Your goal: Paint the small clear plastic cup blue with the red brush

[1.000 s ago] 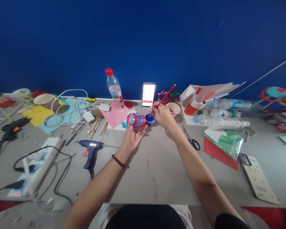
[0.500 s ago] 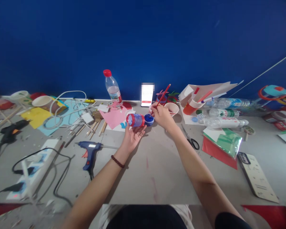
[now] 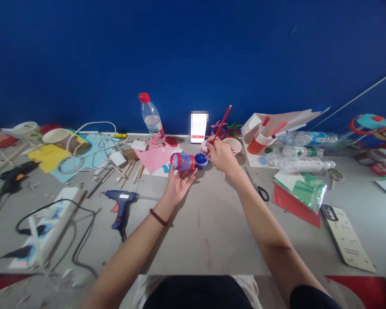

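My left hand (image 3: 179,182) holds a small clear cylinder with red ends and blue paint on its side (image 3: 185,162), lying level across the fingers. In my right hand (image 3: 221,153) a red paintbrush (image 3: 223,120) is pinched, its handle pointing up and its tip down at the rim of a small jar of blue paint (image 3: 201,161). The jar stands just right of the cylinder. Behind my right fingers a white lid or jar (image 3: 205,146) partly shows, and a white paper cup (image 3: 232,146) stands beyond the hand.
A propped phone (image 3: 198,128) and a red-capped bottle (image 3: 152,116) stand at the back. On the left lie a blue glue gun (image 3: 120,206) and a power strip (image 3: 46,227). Scissors (image 3: 257,185), plastic bottles (image 3: 304,165) and another phone (image 3: 348,238) lie on the right.
My right hand has shifted slightly to the right with the paintbrush, whose tip has moved from inside the paint jar toward its right rim. My left hand has stayed nearly still.
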A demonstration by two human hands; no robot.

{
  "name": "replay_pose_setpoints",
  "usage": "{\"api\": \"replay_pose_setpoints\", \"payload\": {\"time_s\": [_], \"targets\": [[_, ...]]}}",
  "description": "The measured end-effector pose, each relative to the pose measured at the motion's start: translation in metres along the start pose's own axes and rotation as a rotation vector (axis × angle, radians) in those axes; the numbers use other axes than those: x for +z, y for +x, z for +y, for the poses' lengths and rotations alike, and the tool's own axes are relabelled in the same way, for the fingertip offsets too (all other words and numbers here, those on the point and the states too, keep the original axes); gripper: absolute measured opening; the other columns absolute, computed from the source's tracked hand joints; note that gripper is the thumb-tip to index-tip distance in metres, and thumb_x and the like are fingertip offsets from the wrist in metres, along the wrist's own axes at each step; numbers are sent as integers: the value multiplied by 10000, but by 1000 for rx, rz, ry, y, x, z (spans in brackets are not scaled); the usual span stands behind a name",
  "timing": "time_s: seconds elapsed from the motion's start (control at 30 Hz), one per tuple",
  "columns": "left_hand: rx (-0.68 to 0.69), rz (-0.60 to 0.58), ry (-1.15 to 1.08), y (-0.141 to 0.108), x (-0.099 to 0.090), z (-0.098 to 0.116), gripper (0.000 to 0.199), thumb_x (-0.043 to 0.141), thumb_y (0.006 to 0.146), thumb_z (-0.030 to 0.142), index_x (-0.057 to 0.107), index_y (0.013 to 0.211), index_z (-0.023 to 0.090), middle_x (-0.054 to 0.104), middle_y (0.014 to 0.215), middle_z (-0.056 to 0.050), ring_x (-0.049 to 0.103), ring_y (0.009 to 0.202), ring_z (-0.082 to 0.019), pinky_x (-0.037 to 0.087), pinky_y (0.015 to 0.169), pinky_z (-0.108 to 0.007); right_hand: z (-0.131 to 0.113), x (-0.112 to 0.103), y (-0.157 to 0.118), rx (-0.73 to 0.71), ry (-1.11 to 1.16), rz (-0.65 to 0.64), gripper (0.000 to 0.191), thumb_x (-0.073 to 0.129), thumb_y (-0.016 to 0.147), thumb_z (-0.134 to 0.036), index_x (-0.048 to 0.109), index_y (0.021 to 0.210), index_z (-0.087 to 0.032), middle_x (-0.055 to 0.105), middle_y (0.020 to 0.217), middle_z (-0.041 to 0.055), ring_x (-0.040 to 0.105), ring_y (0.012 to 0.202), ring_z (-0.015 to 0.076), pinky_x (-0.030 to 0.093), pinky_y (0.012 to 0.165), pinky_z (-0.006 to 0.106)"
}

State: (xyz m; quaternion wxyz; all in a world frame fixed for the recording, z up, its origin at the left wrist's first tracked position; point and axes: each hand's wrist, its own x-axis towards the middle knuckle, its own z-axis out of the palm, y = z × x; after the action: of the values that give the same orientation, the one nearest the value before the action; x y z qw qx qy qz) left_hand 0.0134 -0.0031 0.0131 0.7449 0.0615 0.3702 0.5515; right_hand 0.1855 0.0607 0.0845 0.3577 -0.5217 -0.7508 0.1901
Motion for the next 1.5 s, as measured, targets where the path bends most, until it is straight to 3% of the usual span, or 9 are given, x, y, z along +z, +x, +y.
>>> {"api": "replay_pose_setpoints", "payload": {"time_s": [0.17, 0.3, 0.4, 0.5, 0.63, 0.83, 0.97, 1.2, 1.5], "targets": [[-6, 12, 3, -1, 2, -1, 501, 450, 943, 595, 669, 1030, 153, 713, 1125, -160, 689, 1101, -261, 556, 767, -286, 3, 2, -1, -11, 81, -13, 156, 400, 959, -270, 529, 881, -232, 663, 753, 43, 648, 731, 223, 487, 749, 351], [-7, 3, -1, -2, 2, 0, 490, 479, 933, 587, 674, 1022, 146, 713, 1126, -166, 689, 1094, -265, 543, 786, -297, -3, 0, -2, -3, 37, -8, 143, 429, 927, -225, 514, 811, -231, 658, 756, 50, 651, 718, 222, 500, 743, 363], [-23, -11, -37, -1, -3, 0, 485, 474, 937, 572, 675, 1004, 135, 725, 1066, -163, 703, 1049, -254, 538, 776, -299, -9, -9, -7, -14, 119, 63, 146, 468, 936, -254, 512, 798, -232, 643, 707, 26, 656, 672, 199, 531, 684, 343], [-53, -20, -113, 1, -8, 2, 534, 414, 950, 585, 674, 979, 119, 732, 1000, -161, 715, 978, -241, 544, 754, -309, -15, -17, -15, -55, 355, 195, 159, 500, 966, -350, 534, 870, -229, 629, 690, -12, 664, 603, 152, 562, 603, 295], [-79, -17, -168, 0, -10, 4, 546, 401, 948, 591, 674, 943, 118, 731, 940, -155, 717, 922, -239, 544, 736, -325, -26, -17, -29, -169, 527, 277, 166, 523, 978, -376, 576, 915, -231, 667, 781, -4, 702, 646, 131, 604, 627, 275], [-85, -43, -177, -1, -9, 5, 561, 393, 951, 599, 684, 912, 121, 732, 909, -142, 712, 870, -218, 540, 741, -323, -44, 5, -55, -510, 167, 376, 105, 547, 953, -184, 641, 945, -229, 732, 881, 47, 721, 865, 188, 603, 779, 338], [-75, -90, -159, 1, -14, 4, 532, 422, 947, 591, 689, 900, 133, 728, 863, -124, 706, 847, -214, 537, 749, -322, -43, 21, -66, -643, 132, 410, 145, 540, 943, -129, 623, 1019, -221, 736, 906, 60, 716, 865, 171, 600, 749, 301], [-67, -103, -153, 3, -16, 3, 543, 437, 941, 598, 688, 864, 122, 715, 812, -108, 688, 789, -193, 541, 765, -319, -40, 29, -71, -646, 27, 399, 146, 530, 942, -119, 607, 1016, -219, 749, 871, 52, 721, 809, 160, 589, 692, 267], [-57, -85, -173, 4, -17, 2, 515, 456, 934, 586, 678, 846, 130, 718, 857, -115, 695, 833, -202, 543, 770, -316, -45, 24, -77, -581, 50, 348, 127, 532, 948, -119, 621, 954, -209, 754, 832, 32, 728, 787, 140, 571, 688, 227]]}}
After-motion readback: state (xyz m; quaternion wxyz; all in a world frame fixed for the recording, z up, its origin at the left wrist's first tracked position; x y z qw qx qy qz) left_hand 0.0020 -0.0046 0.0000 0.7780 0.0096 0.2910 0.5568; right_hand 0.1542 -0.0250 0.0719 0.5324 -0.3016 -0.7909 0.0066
